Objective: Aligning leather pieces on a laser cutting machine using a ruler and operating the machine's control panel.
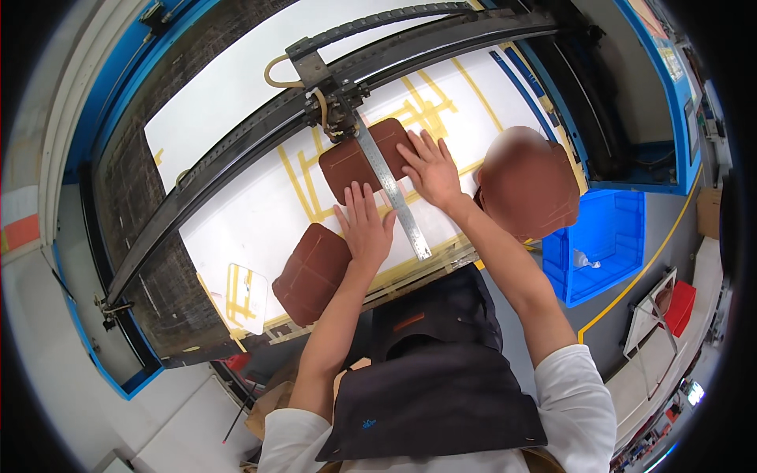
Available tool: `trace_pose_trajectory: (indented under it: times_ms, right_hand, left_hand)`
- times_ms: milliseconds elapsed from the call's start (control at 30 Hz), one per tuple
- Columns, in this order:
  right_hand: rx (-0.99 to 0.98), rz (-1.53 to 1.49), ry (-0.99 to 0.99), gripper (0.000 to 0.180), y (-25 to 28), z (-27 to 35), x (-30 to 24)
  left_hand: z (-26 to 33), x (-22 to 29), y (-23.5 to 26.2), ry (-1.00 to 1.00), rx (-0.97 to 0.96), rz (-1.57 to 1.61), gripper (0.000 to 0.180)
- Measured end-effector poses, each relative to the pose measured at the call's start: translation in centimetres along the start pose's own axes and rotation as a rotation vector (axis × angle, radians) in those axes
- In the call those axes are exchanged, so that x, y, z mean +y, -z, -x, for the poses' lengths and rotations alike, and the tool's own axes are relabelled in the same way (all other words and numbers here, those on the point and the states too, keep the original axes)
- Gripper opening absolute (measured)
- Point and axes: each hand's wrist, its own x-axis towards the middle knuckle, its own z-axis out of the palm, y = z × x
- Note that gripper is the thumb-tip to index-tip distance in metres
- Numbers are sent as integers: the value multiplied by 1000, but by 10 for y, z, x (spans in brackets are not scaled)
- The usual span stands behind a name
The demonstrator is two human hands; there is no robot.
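A brown leather-like panel (343,167) with rounded corners lies on the white, tape-marked bed (236,213), beneath a machine head (337,118). Across it runs a steel ruler (398,205), its near end reaching toward the bed's front edge. My left hand (367,229) is flat, fingertips on the panel's near edge, left of the ruler. With fingers spread, my right hand (434,169) touches the panel's right end. Neither hand grips anything. More brown pieces (311,276) rest beside my left wrist, and a brown pile (530,193) sits right of my right forearm, partly blurred.
A black gantry rail (213,154) spans the bed and carries the head. At front left lies a small white card with yellow tape (247,298). A blue crate (607,240) stands on the floor at right, near a red box (680,310).
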Motion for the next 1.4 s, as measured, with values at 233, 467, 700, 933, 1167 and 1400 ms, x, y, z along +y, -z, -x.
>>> trace_pose_trajectory:
  times_ms: [233, 467, 700, 933, 1167, 1400]
  right_hand:
    - [22, 113, 29, 46, 9, 39, 7]
    - [191, -90, 47, 32, 19, 74, -30]
    - [-61, -253, -338, 44, 20, 96, -80]
    - [-75, -227, -524, 49, 1, 88, -83]
    - [-88, -303, -586, 43, -2, 87, -76]
    - [-74, -157, -527, 37, -6, 85, -87]
  left_hand:
    - [17, 2, 10, 18, -52, -28, 71]
    - [29, 17, 11, 59, -52, 39, 58]
    - [8, 25, 14, -68, -33, 56, 51]
    - [17, 21, 10, -96, -31, 106, 53]
    - [24, 19, 7, -147, 8, 93, 56]
    - [27, 18, -1, -183, 34, 54, 53]
